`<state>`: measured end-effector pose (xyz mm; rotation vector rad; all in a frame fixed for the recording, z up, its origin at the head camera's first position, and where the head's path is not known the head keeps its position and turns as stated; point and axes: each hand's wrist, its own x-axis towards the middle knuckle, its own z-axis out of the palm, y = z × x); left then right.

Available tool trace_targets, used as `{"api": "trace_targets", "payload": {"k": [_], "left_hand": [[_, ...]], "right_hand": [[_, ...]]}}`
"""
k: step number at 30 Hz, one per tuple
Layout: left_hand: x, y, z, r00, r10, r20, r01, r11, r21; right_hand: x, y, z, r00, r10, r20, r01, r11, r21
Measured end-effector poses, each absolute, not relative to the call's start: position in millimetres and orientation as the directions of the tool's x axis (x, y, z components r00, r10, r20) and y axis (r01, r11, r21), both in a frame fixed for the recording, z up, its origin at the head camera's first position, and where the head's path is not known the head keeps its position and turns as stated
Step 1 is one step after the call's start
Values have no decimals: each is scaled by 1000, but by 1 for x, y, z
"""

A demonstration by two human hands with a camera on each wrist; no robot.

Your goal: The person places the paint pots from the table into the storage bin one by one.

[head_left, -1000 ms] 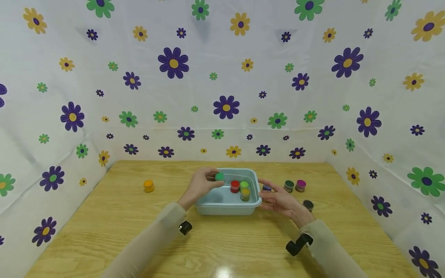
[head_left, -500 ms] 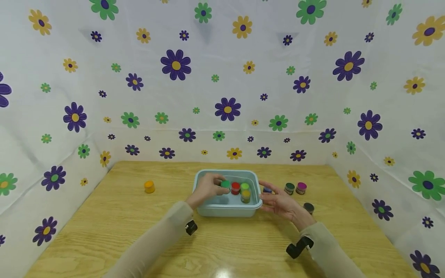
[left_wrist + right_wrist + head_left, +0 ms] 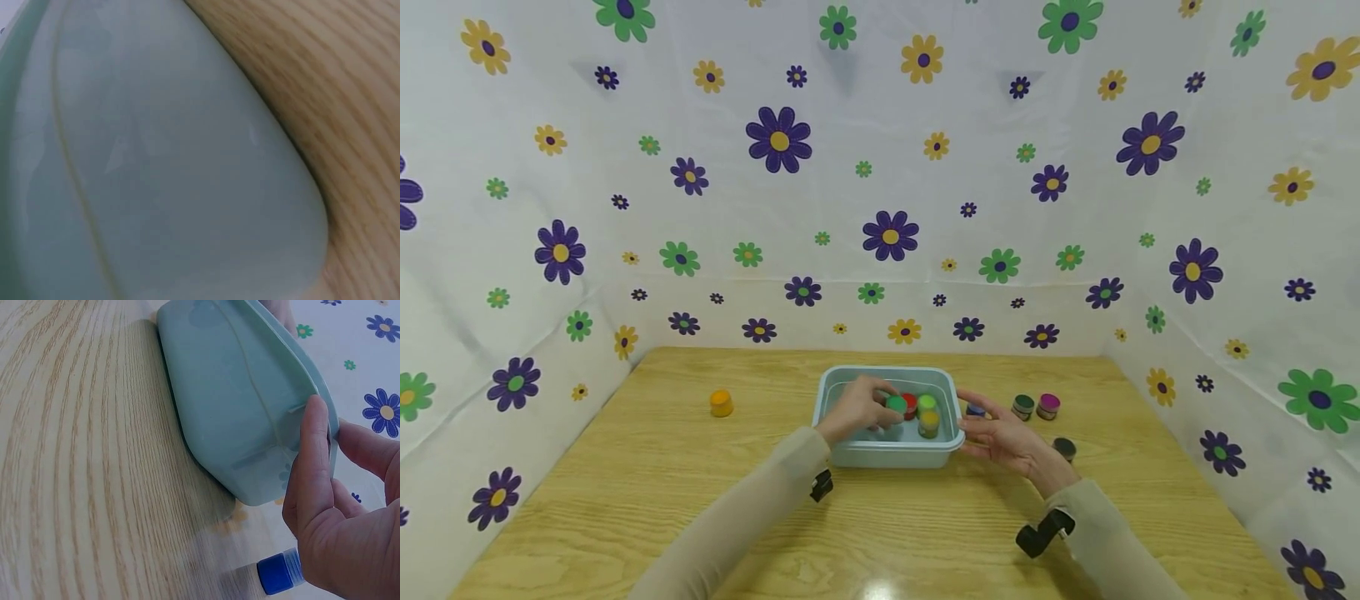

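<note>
My left hand (image 3: 859, 408) reaches inside a light blue plastic tub (image 3: 887, 457) and holds a small green-lidded paint jar (image 3: 896, 404) between thumb and fingers. That jar is beside a red-lidded jar (image 3: 909, 405); a light green-lidded jar (image 3: 927, 403) and a yellow-lidded jar (image 3: 928, 423) stand to their right. My right hand (image 3: 1011, 437) grips the tub's right end at the rim, thumb and fingers on either side of it in the right wrist view. Only the tub's outer wall (image 3: 187, 156) and wood show in the left wrist view, where the left hand is hidden.
An orange jar (image 3: 721, 403) stands alone on the wooden table (image 3: 760, 533) at left. Right of the tub are a blue-lidded jar (image 3: 275, 574), a dark green one (image 3: 1022, 407), a magenta one (image 3: 1048, 406) and a black one (image 3: 1064, 449). Flowered cloth (image 3: 820, 192) encloses the back and sides.
My left hand has carried the green-lidded jar rightward and down into the tub, close to the red-lidded one. The right hand has stayed at the tub's right end.
</note>
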<state>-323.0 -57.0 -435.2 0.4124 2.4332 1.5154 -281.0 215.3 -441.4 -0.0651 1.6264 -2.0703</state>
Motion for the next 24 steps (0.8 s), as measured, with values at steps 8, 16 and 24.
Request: {"api": "trace_targets", "payload": {"k": [8,16,24], "left_hand": [[-324,-50,-436,-920,386,-68,123,450,885],[-322,-46,-439,-930,362,-61,155,540,828],[-323,-44,-440,-929,368,-49,189,583,790]], "right_hand": [[-280,216,-440,-872,-417,-257,352,-166,-921],[-280,214,-441,-874,-405,-268,353,-150,-923],[-282,214,-442,-877,-396,-271,357,-161,-920]]}}
